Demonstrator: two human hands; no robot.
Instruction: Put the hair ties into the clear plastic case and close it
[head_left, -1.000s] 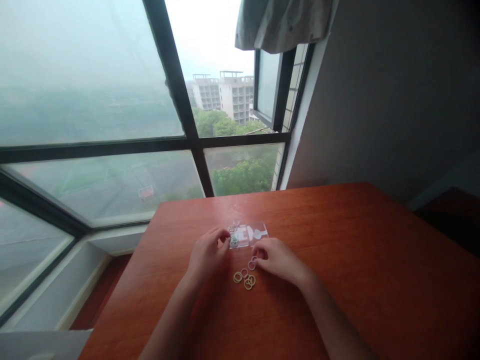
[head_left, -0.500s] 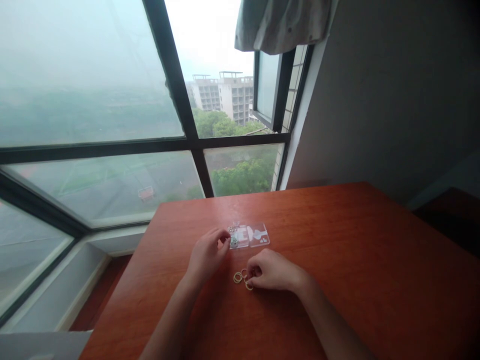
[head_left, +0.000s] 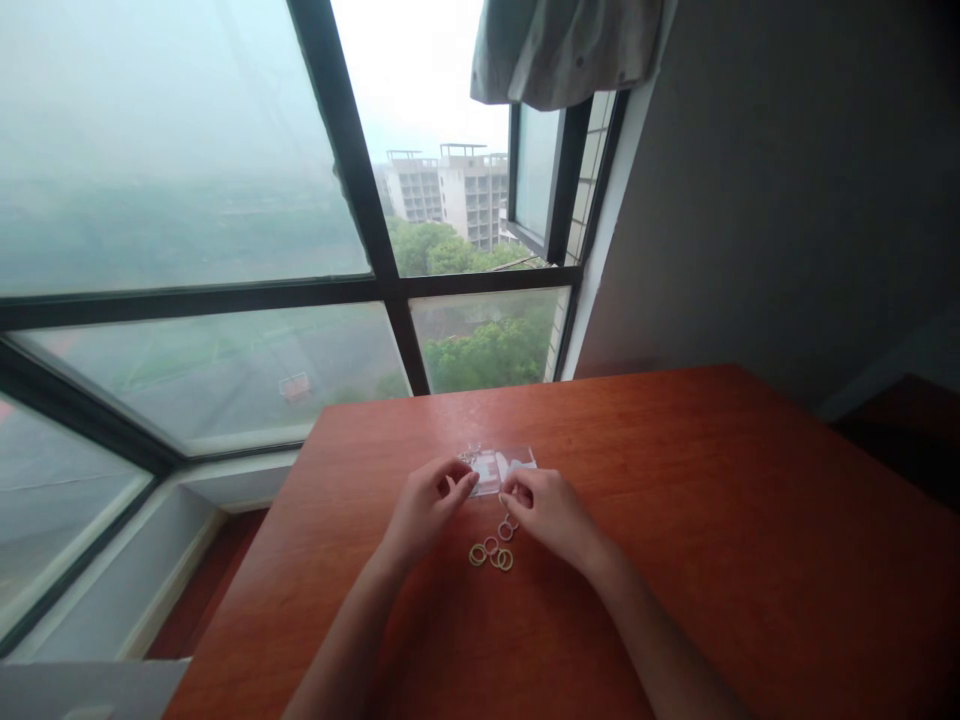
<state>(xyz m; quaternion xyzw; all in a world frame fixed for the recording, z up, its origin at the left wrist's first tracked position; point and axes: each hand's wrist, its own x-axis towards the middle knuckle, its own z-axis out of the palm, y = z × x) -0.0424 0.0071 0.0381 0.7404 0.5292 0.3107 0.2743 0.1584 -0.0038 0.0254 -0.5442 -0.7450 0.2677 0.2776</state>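
Note:
A small clear plastic box (head_left: 489, 474) lies on the table with its clear lid (head_left: 525, 456) folded open to the right. My left hand (head_left: 429, 502) is at the box's left side, fingers curled and thumb close to them; whatever is between them is hidden. Just in front of the lid, my right hand (head_left: 553, 512) pinches a small pale ring (head_left: 505, 502) at its fingertips. Nearer to me lie several small rings: a yellowish pair (head_left: 478, 555), a pink one (head_left: 491, 546), more yellowish ones (head_left: 506, 561) and a pinkish one (head_left: 506, 531).
The reddish-brown wooden table (head_left: 712, 540) extends far to the right. Behind it stand dark-framed windows (head_left: 390, 288), one pane swung open beneath a grey curtain (head_left: 562, 55). A plain wall (head_left: 750, 220) rises at the right. Small silvery pieces (head_left: 471, 452) sit at the box's back left.
My right hand has moved from the rings up toward the box, uncovering more rings beneath it. My left hand has shifted slightly right, over the box's left part.

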